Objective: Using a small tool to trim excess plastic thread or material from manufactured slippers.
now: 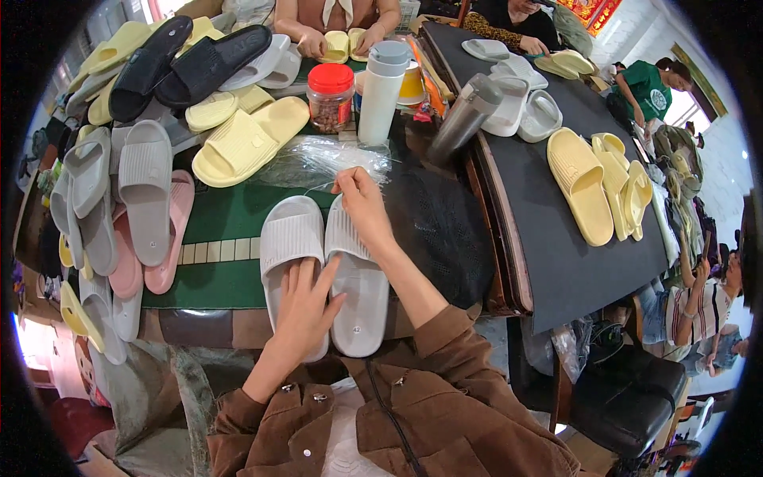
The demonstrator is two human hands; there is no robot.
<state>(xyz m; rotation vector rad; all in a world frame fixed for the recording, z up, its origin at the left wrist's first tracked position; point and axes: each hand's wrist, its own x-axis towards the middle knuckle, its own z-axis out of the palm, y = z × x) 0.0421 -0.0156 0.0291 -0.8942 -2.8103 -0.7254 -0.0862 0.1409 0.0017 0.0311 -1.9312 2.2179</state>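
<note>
Side by side in front of me lie two grey slippers, the left slipper (292, 226) and the right slipper (358, 318), with their toes pointing away. My left hand (302, 306) rests with spread fingers on the left one, fingertips at the strap opening and thumb reaching over to the right one. Above the right slipper's strap, my right hand (362, 207) has its fingertips pinched on what looks like a thin clear plastic strand. Just beyond lies a bundle of clear plastic strands (306, 161). The far end of the right slipper is partly hidden by my right hand.
Grey, pink, black and yellow slippers pile up on the left, a yellow slipper (250, 141) nearest. Behind the bundle stand a red-lidded jar (330, 99), a white bottle (381, 99) and a steel flask (465, 119). A dark table (517, 238) holds more slippers; co-workers sit around.
</note>
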